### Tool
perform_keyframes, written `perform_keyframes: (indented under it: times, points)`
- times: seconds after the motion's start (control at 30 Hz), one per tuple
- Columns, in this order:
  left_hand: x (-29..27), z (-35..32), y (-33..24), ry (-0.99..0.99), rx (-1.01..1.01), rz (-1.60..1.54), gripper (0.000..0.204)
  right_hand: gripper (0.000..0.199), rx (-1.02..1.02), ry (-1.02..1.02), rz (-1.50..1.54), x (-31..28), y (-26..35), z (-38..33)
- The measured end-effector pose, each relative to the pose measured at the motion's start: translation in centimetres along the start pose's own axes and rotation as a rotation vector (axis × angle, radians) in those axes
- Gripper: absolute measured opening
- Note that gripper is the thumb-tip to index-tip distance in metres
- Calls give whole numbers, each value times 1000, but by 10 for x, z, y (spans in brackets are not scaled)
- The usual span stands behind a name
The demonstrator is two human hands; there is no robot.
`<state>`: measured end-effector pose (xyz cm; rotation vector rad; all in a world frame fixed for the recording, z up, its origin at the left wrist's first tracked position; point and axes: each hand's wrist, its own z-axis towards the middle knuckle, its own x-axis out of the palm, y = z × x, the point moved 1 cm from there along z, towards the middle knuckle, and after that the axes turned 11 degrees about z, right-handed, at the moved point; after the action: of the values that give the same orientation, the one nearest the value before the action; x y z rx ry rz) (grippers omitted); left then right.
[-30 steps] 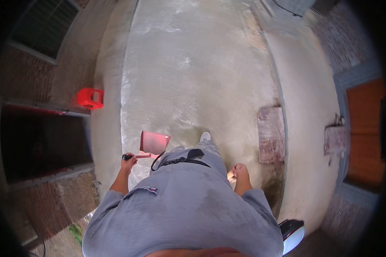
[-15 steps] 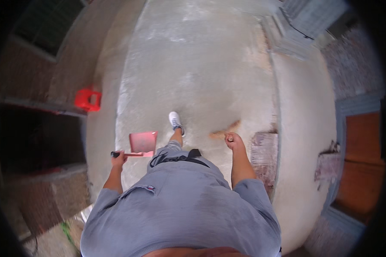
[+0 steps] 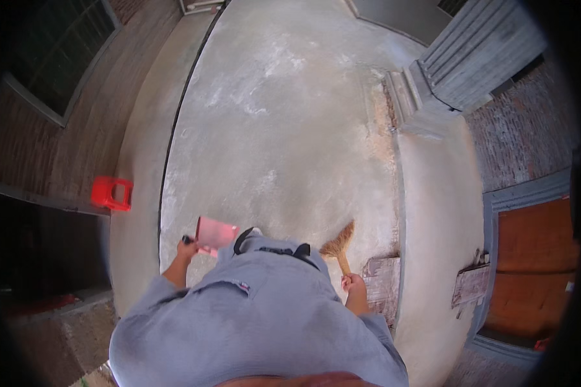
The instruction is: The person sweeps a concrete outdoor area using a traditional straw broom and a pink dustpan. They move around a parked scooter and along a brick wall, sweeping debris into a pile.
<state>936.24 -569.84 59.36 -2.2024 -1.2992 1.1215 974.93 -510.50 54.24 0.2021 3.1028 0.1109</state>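
My left hand (image 3: 186, 248) is wrapped round the handle of a pink dustpan (image 3: 215, 235), whose dark grip end sticks out past my fingers. The pan hangs beside my left hip, above the concrete. On the other side, my right hand (image 3: 353, 282) grips a short straw hand broom (image 3: 339, 244) by its pale handle. Its bristles fan out ahead of my fist, over the floor. Between the two hands are my grey shirt and dark waist straps; one shoe tip barely shows past the waist.
Ahead stretches a worn concrete floor (image 3: 265, 129) with a dark groove along its left. A red plastic stool (image 3: 112, 193) stands by the left wall. Wooden boards (image 3: 382, 284) lie right of the broom, a grey pillar (image 3: 471, 58) rises far right, and an orange-brown door (image 3: 529, 277) is at right.
The stool, pillar and boards have shifted lower in view. My right hand is lower, and the broom, earlier foreshortened, now points forward. The dustpan has turned and sits closer to my waist.
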Motion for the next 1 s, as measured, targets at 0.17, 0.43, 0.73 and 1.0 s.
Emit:
perform_keyframes:
  times: [0.17,0.43,0.73,1.0]
  points:
    - [-15,76,-43,157,148,51,12,39,-1164,99,-1612,54,-17,-79]
    - [16,124,-119,122,217,-7,9,25,-977,215,-1333,147,41,-36]
    - [49,181,-195,30,-86,-123,8,18,-1400,207,-2300,358,146,-28]
    - [73,203,-347,-250,-324,-288,4,31,-1234,488,-1682,670,210,0]
